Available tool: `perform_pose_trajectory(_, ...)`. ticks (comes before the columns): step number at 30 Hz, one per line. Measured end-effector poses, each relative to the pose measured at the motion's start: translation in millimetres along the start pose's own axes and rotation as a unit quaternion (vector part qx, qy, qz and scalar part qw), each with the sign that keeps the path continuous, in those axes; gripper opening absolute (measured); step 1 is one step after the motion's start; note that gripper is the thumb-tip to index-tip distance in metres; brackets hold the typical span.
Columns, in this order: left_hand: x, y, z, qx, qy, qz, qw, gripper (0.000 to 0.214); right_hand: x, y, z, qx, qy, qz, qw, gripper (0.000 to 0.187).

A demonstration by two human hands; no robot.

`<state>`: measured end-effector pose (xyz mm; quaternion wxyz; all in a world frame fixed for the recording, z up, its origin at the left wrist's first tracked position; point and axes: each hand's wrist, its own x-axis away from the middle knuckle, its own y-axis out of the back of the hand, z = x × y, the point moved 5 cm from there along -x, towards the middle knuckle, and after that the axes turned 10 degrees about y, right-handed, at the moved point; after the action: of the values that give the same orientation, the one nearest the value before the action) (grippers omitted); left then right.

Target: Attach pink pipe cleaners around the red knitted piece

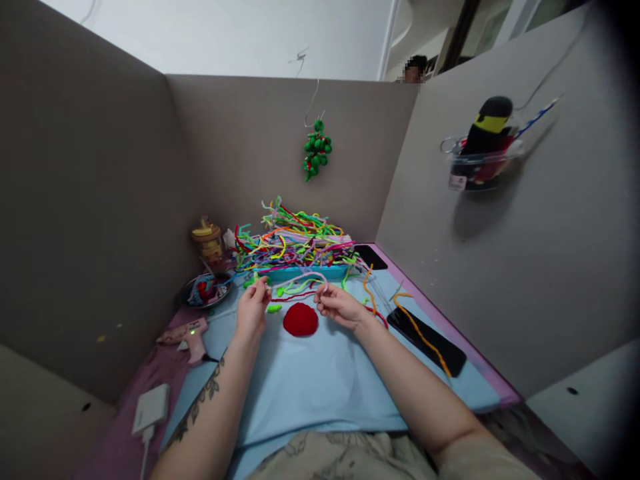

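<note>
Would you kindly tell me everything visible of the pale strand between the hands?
The pale pinkish strand is thin and looks fuzzy, like a pipe cleaner. It arches between the left hand and right hand, pinched by both, above the light blue cloth. Its ends are hard to make out.
</note>
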<state>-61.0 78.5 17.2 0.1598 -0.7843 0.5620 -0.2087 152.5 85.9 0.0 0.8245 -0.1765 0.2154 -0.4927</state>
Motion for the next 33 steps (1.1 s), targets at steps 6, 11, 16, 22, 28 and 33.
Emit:
perform_pose_trajectory(6, -2, 6.7, -4, 0.037, -0.027, -0.038, 0.998, 0.036, -3, 5, -4, 0.086, -0.005, -0.019, 0.996, 0.033)
perform_pose_trajectory(11, -4, 10.9, -4, 0.037, -0.005, -0.055, 0.998, 0.025, -6, 14, -9, 0.132, -0.007, -0.052, 0.990, 0.031)
perform_pose_trajectory(16, -5, 11.7, -5, 0.053, 0.013, -0.060, 0.997, 0.027, -10, 24, -8, 0.156, 0.013, -0.077, 0.985, 0.027)
perform_pose_trajectory(22, -7, 16.0, -11, 0.059, -0.036, -0.074, 0.995, 0.033, -14, 40, -6, 0.250, 0.056, -0.096, 0.962, 0.020)
perform_pose_trajectory(28, -10, 27.4, -16, 0.032, -0.059, -0.125, 0.990, 0.033, -14, 57, 8, 0.465, 0.106, -0.128, 0.869, 0.015)
perform_pose_trajectory(33, -13, 32.4, -20, 0.003, -0.066, -0.143, 0.987, 0.025, -9, 54, 33, 0.674, 0.146, -0.120, 0.714, 0.013)
